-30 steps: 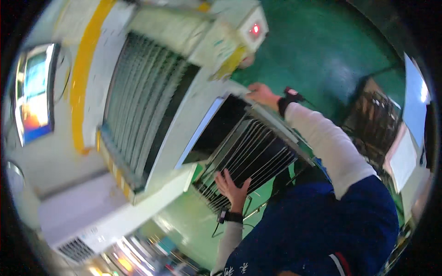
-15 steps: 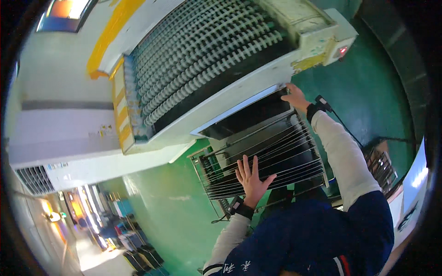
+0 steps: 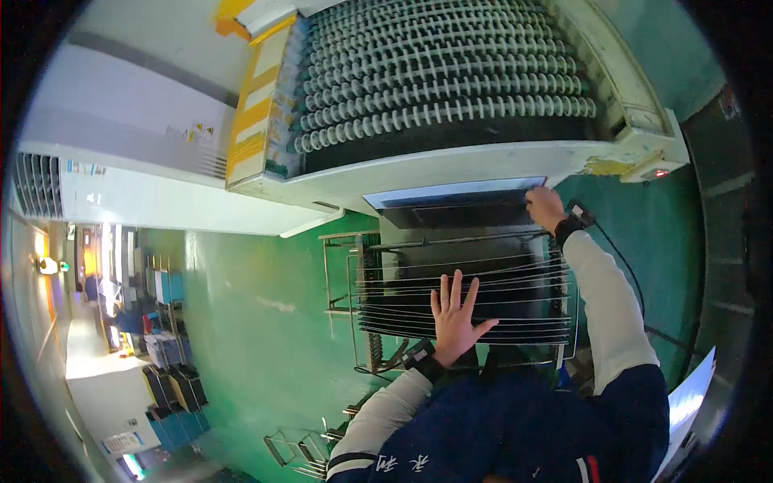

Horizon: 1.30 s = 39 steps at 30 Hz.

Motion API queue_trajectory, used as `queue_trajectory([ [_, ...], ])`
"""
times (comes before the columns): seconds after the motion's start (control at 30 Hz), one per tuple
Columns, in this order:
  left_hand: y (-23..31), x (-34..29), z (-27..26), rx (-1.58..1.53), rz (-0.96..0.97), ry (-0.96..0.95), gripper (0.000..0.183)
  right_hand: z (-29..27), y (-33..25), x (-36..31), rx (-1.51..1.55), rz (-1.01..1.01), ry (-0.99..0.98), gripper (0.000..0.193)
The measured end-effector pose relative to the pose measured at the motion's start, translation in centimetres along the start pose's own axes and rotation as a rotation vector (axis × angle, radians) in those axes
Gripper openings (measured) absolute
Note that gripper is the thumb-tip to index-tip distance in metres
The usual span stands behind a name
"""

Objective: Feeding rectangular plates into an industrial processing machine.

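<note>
My left hand (image 3: 457, 320) lies spread, fingers apart, over the edges of several thin dark sheets (image 3: 403, 324) standing in a wire rack (image 3: 354, 266) in front of my body. Beyond the rack, my right hand (image 3: 546, 209) is closed at the right end of a flat dark panel (image 3: 463, 214) with a bright bluish strip along its far edge. The fingertips are partly hidden, but they seem to pinch the panel's corner. Both wrists carry dark bands with small devices.
Across the far side stands a roller conveyor machine (image 3: 443, 113) with rows of pale wheels and a yellow-striped side (image 3: 256, 105). A white cabinet (image 3: 161, 193) is at the left. More metal racks (image 3: 298, 452) stand on the green floor (image 3: 258, 322). A cable (image 3: 624, 262) hangs from my right wrist.
The view has turned, so the machine and rack now look more level. My right hand's fingers have closed more at the panel's end. My left hand stays spread over the sheets.
</note>
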<state>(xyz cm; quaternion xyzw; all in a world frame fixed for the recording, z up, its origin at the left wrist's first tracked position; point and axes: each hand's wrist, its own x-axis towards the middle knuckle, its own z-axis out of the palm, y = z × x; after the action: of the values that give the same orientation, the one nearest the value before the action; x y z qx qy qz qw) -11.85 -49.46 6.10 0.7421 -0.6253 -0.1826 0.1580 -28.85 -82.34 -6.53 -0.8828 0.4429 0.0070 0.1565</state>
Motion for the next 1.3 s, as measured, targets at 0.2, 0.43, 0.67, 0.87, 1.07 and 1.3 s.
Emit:
queue_trajectory([
  [0.2, -0.1, -0.3, -0.3, -0.047, 0.007, 0.034, 0.097, 3.5, -3.4, 0.8, 0.080, -0.136, 0.131, 0.007],
  [0.43, -0.7, -0.7, 0.0, -0.077, 0.036, 0.085, 0.096, -3.7, -8.5, 0.0, 0.221, -0.235, 0.183, 0.016],
  [0.67, -0.8, -0.2, -1.0, -0.147, -0.027, 0.113, 0.099, -16.5, -10.7, -3.3, 0.365, -0.281, 0.329, 0.023],
  [0.87, -1.8, 3.3, -3.0, -0.681, -0.161, 0.405, 0.084, -23.1, -11.9, -5.3, 0.991, 0.048, 0.193, 0.013],
  [1.07, -1.4, 4.7, -7.4, -1.589, -0.350, 0.258, 0.042, -20.7, -13.3, -4.6, 1.612, 0.242, -0.074, 0.022],
  [1.3, -3.8, 3.9, -9.2, -1.595, -0.381, 0.192, 0.039, -17.5, -11.6, -3.4, 1.787, 0.480, -0.029, 0.036],
])
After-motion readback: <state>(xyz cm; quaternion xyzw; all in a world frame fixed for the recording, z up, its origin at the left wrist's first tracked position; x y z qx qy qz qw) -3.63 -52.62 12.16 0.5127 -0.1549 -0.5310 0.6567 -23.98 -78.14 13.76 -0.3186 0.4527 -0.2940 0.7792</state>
